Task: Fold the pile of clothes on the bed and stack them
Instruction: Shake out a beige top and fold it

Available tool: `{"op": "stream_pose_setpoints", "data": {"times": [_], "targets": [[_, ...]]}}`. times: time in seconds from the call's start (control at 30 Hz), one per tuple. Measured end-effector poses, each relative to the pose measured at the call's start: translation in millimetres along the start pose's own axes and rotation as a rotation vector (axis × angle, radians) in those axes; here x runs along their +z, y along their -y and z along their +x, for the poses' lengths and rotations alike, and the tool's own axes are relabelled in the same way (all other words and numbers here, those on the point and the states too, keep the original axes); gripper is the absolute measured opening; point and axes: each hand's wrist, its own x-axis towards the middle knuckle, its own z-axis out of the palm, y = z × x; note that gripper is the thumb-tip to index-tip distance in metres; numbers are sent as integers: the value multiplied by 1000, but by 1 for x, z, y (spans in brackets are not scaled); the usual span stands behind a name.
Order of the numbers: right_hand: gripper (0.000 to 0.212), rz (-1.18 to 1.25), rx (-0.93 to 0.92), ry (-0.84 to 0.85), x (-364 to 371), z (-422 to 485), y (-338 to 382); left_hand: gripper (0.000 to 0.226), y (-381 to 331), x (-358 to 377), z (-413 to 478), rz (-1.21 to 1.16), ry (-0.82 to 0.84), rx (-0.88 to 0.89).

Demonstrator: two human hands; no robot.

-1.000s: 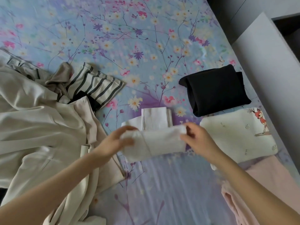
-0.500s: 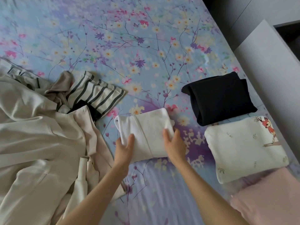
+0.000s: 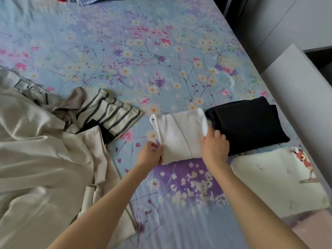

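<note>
Mid-frame, left hand (image 3: 150,154) and right hand (image 3: 214,150) grip opposite edges of the white bundle (image 3: 179,135); soft and light, it likely sags unsupported.

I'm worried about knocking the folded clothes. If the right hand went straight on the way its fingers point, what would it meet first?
Most likely the black folded garment: the right hand grips the white folded garment's right edge and points at the black one's left end. Depth is unclear.

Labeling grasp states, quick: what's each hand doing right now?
Left hand: holding the folded white garment, fingers curled at its left edge.
Right hand: holding the same garment, fingers curled at its right edge.
</note>
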Motion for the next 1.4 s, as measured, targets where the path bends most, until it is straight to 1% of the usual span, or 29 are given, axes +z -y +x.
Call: {"op": "stream_pose_setpoints", "data": {"times": [0.07,0.1,0.13,0.2,0.23,0.3,0.33,0.37,0.43,0.5,0.57,0.6,0.63,0.7,0.77,0.83,0.87,0.9,0.93,0.97,1.0,1.07,1.1,1.13,1.2,1.27,1.33,1.4], "targets": [[34,18,-67,-175,-11,-25,14,12,18,-21,-25,181,-52,94],[30,66,-102,-205,-15,-41,25,9,29,-36,-40,268,-85,128],[27,129,-144,-185,-18,-59,38,7,40,-52,-55,343,-107,157],[22,284,-251,-70,-28,-96,72,5,62,-93,-87,479,-129,199],[21,340,-297,-12,-31,-113,89,8,74,-114,-101,562,-148,244],[22,424,-387,134,-41,-145,123,12,97,-161,-122,745,-206,363],[25,476,-412,227,-46,-162,144,12,108,-189,-135,813,-260,380],[28,521,-395,316,-47,-171,155,12,115,-203,-140,866,-313,388],[29,611,-324,493,-52,-196,191,22,135,-243,-162,943,-381,323],[30,722,-171,686,-53,-217,220,32,152,-261,-181,908,-456,178],[35,822,15,835,-50,-236,244,45,161,-266,-197,749,-488,13],[38,856,92,866,-42,-242,248,43,158,-261,-201,635,-506,-33],[40,872,161,902,-42,-251,255,36,157,-261,-203,520,-500,-50],[47,917,295,962,-39,-263,263,17,152,-258,-205,356,-376,-66],[57,972,431,1032,-43,-270,267,6,151,-258,-206,114,-216,-65],[55,1107,522,1116,-53,-268,269,18,145,-261,-220,-115,-17,-24],[57,1192,563,1171,-59,-265,272,18,141,-264,-229,-164,74,9],[62,1303,624,1215,-65,-262,276,12,136,-269,-238,-187,145,42],[65,1439,682,1215,-71,-259,281,14,131,-275,-246,-201,204,62],[62,1553,708,1166,-82,-254,287,20,127,-283,-252,-198,242,75],[52,1623,707,1100,-95,-247,295,19,122,-290,-258,-174,266,83],[32,1634,593,979,-134,-239,311,13,116,-307,-270,-69,262,95],[26,1598,510,906,-156,-235,317,14,111,-317,-276,-18,222,118],[23,1534,415,815,-174,-231,321,17,108,-324,-279,26,151,138],[18,1298,129,594,-224,-231,321,27,94,-341,-292,59,-74,175],[13,1088,-175,468,-272,-236,313,29,76,-360,-305,82,-260,206],[12,900,-446,348,-325,-240,298,25,54,-382,-325,118,-389,271],[15,718,-608,209,-382,-242,278,23,29,-400,-347,160,-468,354]]}}
